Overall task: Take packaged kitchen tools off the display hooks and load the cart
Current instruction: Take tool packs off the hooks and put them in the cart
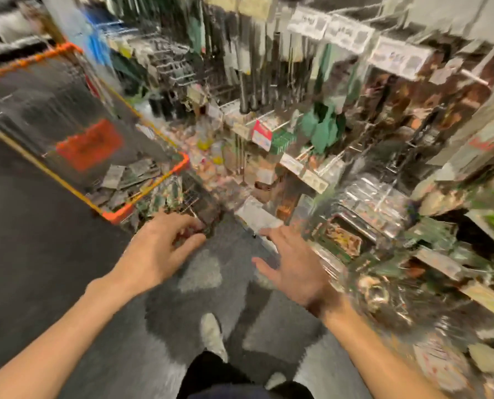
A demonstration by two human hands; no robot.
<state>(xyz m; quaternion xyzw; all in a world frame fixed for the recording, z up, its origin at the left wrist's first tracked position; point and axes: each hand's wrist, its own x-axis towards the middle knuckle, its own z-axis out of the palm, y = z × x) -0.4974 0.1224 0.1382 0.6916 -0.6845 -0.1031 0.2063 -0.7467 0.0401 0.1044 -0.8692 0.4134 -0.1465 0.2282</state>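
Although the head view was heavily smeared by motion, the step in hand could be judged as the carry from display to cart. The left hand [159, 249] was found with fingers and thumb curled round the lower edge of a dark packaged tool [205, 208]. That item stood just beside the near orange corner of the cart [182, 164], outside the basket and not yet in it; what kind of tool it was could not be told. The right hand [294, 269] was held apart from the left, fingers spread and holding nothing, near the lower rows of the display [369, 203] on the person's right. Several flat packets [125, 180] lay in the near end of the cart, so loading was judged to be under way and not finished, and the display carried plenty of stock. The next move, in my judgement, called for the left hand to lift its packet over the orange rim and release it above those packets, while the free right hand turned to the hooks for another. Care would be needed to clear the rim, since the packet sat low against the cart's corner.
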